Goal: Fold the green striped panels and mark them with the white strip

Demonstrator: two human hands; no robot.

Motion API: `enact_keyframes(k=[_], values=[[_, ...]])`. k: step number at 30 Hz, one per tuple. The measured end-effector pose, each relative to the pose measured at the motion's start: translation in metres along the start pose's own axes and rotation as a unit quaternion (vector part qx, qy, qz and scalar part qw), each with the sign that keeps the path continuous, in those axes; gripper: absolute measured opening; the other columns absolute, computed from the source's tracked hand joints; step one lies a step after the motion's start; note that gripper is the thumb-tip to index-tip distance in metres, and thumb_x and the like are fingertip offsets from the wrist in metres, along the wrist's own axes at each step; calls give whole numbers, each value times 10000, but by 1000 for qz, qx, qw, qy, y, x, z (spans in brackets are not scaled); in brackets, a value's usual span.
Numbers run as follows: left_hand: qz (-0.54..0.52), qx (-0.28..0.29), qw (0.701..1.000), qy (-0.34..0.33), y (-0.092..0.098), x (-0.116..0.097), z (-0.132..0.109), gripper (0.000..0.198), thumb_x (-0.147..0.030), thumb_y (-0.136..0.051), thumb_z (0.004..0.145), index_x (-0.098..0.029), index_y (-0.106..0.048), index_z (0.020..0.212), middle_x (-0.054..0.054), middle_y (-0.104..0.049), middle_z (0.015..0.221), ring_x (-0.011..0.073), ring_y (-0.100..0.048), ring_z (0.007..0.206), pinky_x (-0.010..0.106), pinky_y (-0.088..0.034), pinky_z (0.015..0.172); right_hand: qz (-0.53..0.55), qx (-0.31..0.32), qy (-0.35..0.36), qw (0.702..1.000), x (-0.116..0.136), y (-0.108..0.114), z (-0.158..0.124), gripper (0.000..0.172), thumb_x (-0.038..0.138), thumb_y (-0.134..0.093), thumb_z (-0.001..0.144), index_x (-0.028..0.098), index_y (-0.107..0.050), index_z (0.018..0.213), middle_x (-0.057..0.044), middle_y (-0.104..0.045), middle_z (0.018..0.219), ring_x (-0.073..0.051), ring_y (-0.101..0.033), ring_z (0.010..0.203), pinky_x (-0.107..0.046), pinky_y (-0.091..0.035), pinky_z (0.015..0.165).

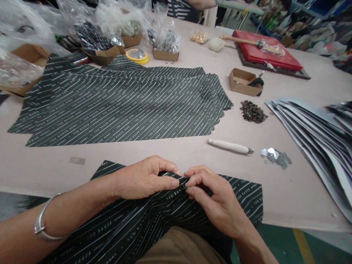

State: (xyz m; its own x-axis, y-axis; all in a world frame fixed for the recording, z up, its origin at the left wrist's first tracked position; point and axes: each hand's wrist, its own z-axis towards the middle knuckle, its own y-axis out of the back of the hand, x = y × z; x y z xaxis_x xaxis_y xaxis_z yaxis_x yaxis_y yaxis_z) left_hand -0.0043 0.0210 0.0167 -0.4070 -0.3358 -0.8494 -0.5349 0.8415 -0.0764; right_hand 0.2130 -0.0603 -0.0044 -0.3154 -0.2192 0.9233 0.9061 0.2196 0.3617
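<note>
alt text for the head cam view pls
A left hand and right hand pinch a fold in a dark striped panel. More panels lie on the pale table, near silver sequins and a white-handled tool.

One camera, worn on the person's head, looks forward and down across a pale pink table [41,168]. It sits close above the left hand [143,179] and right hand [217,198], low in the frame over a dark green striped sheet [176,216], with the table's far end at the top.
</note>
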Motion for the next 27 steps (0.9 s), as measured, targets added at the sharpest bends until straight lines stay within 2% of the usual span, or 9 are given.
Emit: enact_keyframes(k=[6, 10, 13, 15, 18, 21, 24, 27], values=[[45, -13, 998, -34, -3, -1, 1, 239, -351, -575, 902, -138, -680, 926, -29, -534, 732, 107, -434, 662, 232, -350, 622, -21, 7, 3, 1000, 4, 1, 0, 141, 78, -596, 937, 209, -645, 912, -23, -686, 1021, -132, -668, 956, -250, -524, 841], [163, -81, 978, -98, -11, 0, -1, 124, -252, -599, 900, -177, -698, 899, -36, -630, 796, 122, -557, 767, 240, -394, 716, -46, -12, 17, 999, 4, -1, -1, 132, 85, -572, 936, 208, -620, 920, -28, -691, 966, -140, -676, 874, -257, -545, 775], [259, -134, 942, -165, -17, 5, -2, 39, -219, -689, 886, -199, -693, 919, -56, -662, 795, 107, -591, 747, 229, -386, 690, -68, -24, -5, 997, 1, -2, -3, 205, 103, -602, 908, 212, -598, 1082, -14, -692, 943, -119, -651, 718, -238, -542, 662], [312, -148, 909, -235, -21, 9, -3, 31, -195, -682, 915, -200, -678, 945, -55, -668, 801, 98, -600, 729, 224, -387, 675, -89, -6, 2, 996, -1, 0, -4, 271, 105, -605, 906, 206, -586, 1156, -15, -690, 948, -114, -638, 693, -236, -537, 648], [409, -164, 842, -311, -23, 15, -2, 75, -205, -596, 986, -188, -653, 940, -42, -628, 758, 108, -578, 686, 245, -386, 634, -129, 20, 68, 989, -3, 0, -5, 162, 111, -556, 947, 196, -626, 1065, -24, -678, 880, -150, -651, 781, -260, -533, 685], [478, -185, 792, -333, -23, 18, -2, 189, -227, -511, 1030, -180, -636, 896, -30, -587, 723, 126, -541, 649, 273, -374, 599, -172, 11, 100, 980, -3, -2, -7, 140, 117, -514, 985, 186, -633, 1006, -28, -669, 842, -167, -648, 803, -274, -525, 681], [477, -196, 785, -342, -24, 19, -3, 231, -235, -469, 1050, -180, -641, 905, -27, -579, 717, 124, -533, 642, 272, -365, 591, -209, -5, 110, 972, -3, -7, -11, 134, 125, -502, 1005, 180, -623, 1024, -32, -673, 857, -163, -645, 794, -273, -521, 675], [438, -197, 808, -342, -25, 21, -3, 227, -264, -466, 1057, -176, -642, 946, -28, -601, 731, 112, -554, 651, 249, -381, 610, -228, -17, 113, 967, -4, -12, -15, 141, 129, -482, 1019, 176, -615, 1027, -38, -665, 850, -158, -637, 771, -268, -520, 664]])
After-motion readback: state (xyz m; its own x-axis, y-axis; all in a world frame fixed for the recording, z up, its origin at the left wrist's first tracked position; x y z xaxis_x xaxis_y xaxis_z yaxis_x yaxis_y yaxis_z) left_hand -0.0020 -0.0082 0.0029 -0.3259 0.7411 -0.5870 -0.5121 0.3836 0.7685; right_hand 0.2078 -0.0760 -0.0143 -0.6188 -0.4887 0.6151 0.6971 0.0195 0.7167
